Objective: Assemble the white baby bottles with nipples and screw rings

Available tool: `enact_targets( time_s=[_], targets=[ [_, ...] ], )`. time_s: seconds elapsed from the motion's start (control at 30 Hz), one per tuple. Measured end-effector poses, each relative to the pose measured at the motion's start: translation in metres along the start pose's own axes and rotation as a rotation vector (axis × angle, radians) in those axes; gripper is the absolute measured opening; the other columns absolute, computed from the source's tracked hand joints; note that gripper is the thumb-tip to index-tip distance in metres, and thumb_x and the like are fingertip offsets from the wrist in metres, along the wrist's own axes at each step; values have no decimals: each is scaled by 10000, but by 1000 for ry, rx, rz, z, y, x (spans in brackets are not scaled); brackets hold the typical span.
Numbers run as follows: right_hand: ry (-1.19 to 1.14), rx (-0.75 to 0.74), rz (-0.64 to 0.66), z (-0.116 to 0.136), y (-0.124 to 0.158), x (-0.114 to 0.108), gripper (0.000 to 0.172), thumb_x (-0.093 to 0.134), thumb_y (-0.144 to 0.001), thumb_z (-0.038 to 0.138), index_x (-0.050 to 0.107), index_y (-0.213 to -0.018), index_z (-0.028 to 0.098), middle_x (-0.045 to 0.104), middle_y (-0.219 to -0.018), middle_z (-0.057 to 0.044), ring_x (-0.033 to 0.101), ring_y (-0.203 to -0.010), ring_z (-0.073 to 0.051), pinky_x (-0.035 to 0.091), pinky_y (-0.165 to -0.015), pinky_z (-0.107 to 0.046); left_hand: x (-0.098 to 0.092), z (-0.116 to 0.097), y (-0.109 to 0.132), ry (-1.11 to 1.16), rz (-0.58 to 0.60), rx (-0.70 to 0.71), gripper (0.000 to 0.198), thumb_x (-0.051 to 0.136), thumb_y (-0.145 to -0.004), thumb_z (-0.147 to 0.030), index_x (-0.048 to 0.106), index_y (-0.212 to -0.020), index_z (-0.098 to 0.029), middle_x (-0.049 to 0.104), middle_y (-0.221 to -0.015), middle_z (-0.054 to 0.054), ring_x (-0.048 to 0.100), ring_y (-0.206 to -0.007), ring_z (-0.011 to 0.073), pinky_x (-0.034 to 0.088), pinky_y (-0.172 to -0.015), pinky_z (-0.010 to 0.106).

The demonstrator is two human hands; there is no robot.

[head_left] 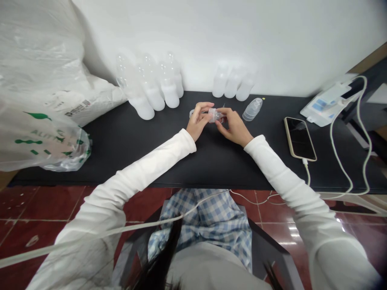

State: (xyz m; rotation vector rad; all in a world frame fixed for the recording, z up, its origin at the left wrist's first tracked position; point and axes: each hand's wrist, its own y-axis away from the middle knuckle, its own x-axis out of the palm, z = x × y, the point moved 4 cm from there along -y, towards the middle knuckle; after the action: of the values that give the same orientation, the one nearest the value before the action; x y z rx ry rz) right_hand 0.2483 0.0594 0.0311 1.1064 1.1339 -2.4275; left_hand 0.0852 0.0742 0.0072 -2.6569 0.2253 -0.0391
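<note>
Above the black table, my left hand [199,121] and my right hand [235,127] meet over a small translucent bottle top [214,115], which looks like a baby-bottle nipple in a ribbed screw collar. Left fingers are closed on the collar side. Right thumb and fingers pinch the clear tapering end. Partly hidden behind the left fingers lies a clear round piece [191,113]. To the right of my right hand, a clear domed cap [253,109] lies on the table, with a tiny yellow bit [263,98] by its tip.
Several frosted bottles with clear domed tops [152,94] stand at the back left. Three frosted bottles without domes [232,84] stand by the wall. Plastic bags [54,137] bulge over the left end. A phone [300,139], white cable [332,133] and white-blue package [325,104] occupy the right.
</note>
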Motion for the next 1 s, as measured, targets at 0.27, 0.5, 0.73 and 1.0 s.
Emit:
enact_targets(
  time_s=[0.27,0.5,0.73,1.0],
  targets=[
    [-16,-24,-38,7,2,3,183,487,-985,357,499,-836,251,556,-770,-4,511,-694,-154,488,-668,-304,10,-6,7,-102,62,-78,654,422,-848,-866,567,-924,-233,567,-694,-10,510,-510,96,441,-505,275],
    [369,-366,73,16,-1,-4,234,401,-1025,216,599,-901,221,581,-771,-32,494,-731,-175,462,-701,-308,7,-10,10,-189,-57,-245,639,461,-865,-826,472,-679,-214,448,-562,-41,450,-500,87,404,-517,257],
    [528,-210,-23,-16,1,-32,212,443,-973,198,621,-1088,195,627,-879,-80,537,-801,-221,450,-737,-360,-13,6,3,-162,-254,-305,422,571,-948,-600,475,-809,-214,553,-679,-32,522,-539,71,434,-497,202],
    [712,93,236,-34,2,-27,297,455,-892,155,617,-1138,117,647,-1009,-171,541,-964,-321,422,-832,-451,-1,-2,4,-624,85,122,356,678,-919,-378,591,-1210,-192,604,-1227,124,656,-1070,186,594,-916,343]
  ],
)
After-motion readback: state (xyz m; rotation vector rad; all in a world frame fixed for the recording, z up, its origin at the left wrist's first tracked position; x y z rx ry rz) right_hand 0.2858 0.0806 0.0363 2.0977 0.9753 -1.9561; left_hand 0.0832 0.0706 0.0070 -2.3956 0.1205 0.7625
